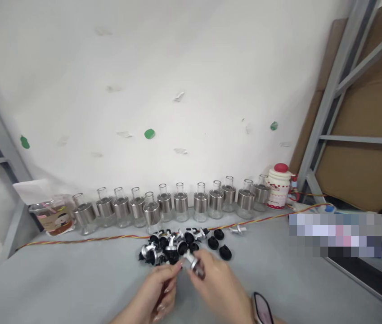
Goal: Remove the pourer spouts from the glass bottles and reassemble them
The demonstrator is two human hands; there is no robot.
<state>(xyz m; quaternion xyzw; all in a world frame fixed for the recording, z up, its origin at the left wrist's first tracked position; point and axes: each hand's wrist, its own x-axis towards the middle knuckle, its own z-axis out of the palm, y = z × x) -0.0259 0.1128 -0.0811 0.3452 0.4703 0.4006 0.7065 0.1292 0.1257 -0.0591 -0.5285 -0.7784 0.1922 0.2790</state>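
The right hand (217,274) grips a silver spout (193,264) between thumb and fingers, in front of the pile (171,245) of black and silver parts on the table (69,279); the left hand (160,283) is curled, its fingertips right by the spout, though I cannot tell whether they hold anything; black caps (225,253) lie just right of the pile; behind a twisted cord (110,239), bottles (180,203) stand upright in an uneven row, their necks uncovered.
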